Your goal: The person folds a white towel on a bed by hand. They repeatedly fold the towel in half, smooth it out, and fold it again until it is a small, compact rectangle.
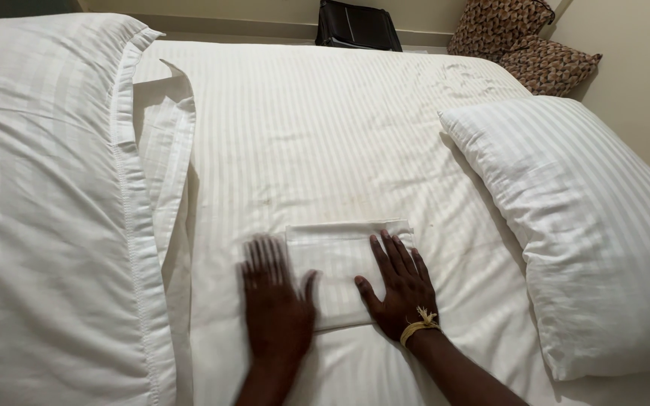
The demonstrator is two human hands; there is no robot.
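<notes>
Hands [340,297] flat on folded cloth [340,259]

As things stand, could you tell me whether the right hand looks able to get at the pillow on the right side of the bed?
Probably yes. The right hand lies flat on the folded white cloth, and only bare sheet separates it from the pillow.

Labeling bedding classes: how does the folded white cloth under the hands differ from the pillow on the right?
The folded cloth lies flat and thin on the bed; the pillow is plump and rounded. The cloth is far smaller than the pillow. Both hands, left and right, press on the cloth; nothing touches the pillow. Both are white with faint stripes.
</notes>
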